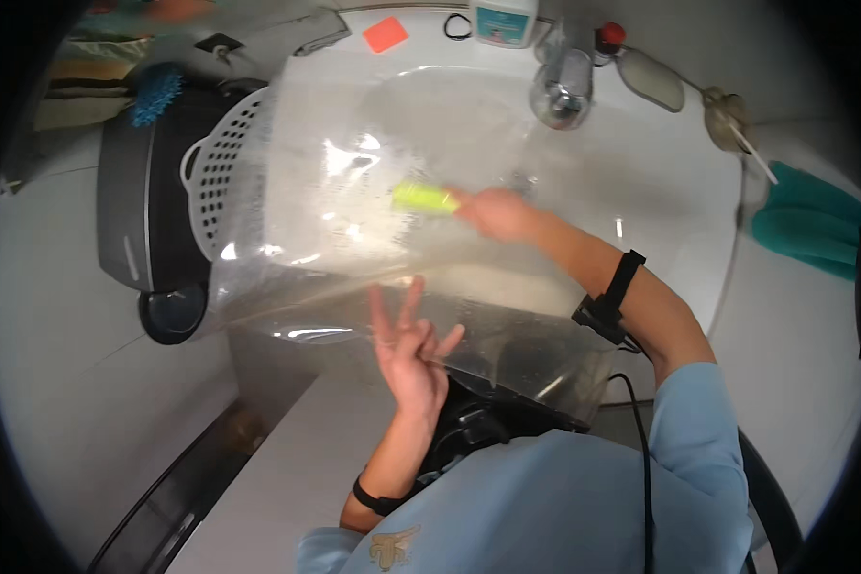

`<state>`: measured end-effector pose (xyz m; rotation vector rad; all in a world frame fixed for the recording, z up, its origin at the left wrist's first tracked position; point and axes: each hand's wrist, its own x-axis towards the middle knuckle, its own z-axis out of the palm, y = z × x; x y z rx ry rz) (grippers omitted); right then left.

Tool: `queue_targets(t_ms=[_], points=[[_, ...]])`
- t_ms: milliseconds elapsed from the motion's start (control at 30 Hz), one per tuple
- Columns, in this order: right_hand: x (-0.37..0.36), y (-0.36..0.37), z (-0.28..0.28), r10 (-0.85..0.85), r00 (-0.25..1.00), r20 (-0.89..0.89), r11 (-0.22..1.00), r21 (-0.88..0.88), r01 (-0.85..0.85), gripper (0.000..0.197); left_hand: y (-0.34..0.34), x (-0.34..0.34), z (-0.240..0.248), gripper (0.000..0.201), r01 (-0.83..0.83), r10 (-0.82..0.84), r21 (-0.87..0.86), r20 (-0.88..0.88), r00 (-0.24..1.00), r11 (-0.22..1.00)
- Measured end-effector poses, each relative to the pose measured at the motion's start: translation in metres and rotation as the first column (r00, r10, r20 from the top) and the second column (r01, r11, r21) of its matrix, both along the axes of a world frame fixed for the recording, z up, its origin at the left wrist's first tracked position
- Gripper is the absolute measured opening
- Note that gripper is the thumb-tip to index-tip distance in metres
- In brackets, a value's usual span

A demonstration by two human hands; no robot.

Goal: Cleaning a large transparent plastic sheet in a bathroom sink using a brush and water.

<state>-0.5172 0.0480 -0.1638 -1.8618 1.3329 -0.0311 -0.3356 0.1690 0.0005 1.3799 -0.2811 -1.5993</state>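
Observation:
A large clear plastic sheet lies wet and shiny across the left part of the white sink and hangs over its front edge. My right hand reaches over the basin, closed around the end of a bright yellow-green brush-like tool. The tool's far end rests on or just above the sheet; motion blurs its details. At the sheet's near edge is my left hand, palm up with its fingers spread. Its fingertips meet the plastic, and I cannot tell whether they press on it from beneath.
A chrome faucet stands at the back, beside a white bottle, an orange-red pad and a soap dish. To the left are a white perforated basket and a dark bin-like box. Teal cloth-like items hang right.

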Motion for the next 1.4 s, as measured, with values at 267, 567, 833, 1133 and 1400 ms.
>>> queue_targets(t_ms=[267,567,833,1133,1400], points=[[0.006,-0.057,-0.012,-0.236,0.966,-0.109,0.952,-0.223,0.208,0.056,0.005,0.006,0.006,0.086,-0.008,0.008,0.022,0.003,1.000,1.000],[0.069,-0.029,0.032,0.308,0.951,0.019,0.951,-0.024,-0.307,0.054,0.008,0.012,-0.004,0.087,-0.016,0.017,0.056,-0.019,1.000,0.998],[-0.105,-0.015,-0.047,-0.189,0.935,-0.299,0.979,-0.126,0.158,0.053,0.003,0.005,0.001,0.085,-0.029,0.029,0.008,-0.003,1.000,1.000],[-0.117,0.034,-0.013,0.026,0.941,-0.338,0.999,-0.008,-0.031,0.056,0.000,0.008,0.000,0.085,-0.032,0.032,-0.035,-0.013,0.999,0.999],[-0.050,0.023,-0.020,0.016,0.999,-0.035,0.999,-0.041,-0.017,0.054,0.003,0.002,0.000,0.085,0.026,-0.025,-0.008,0.119,0.993,1.000]])
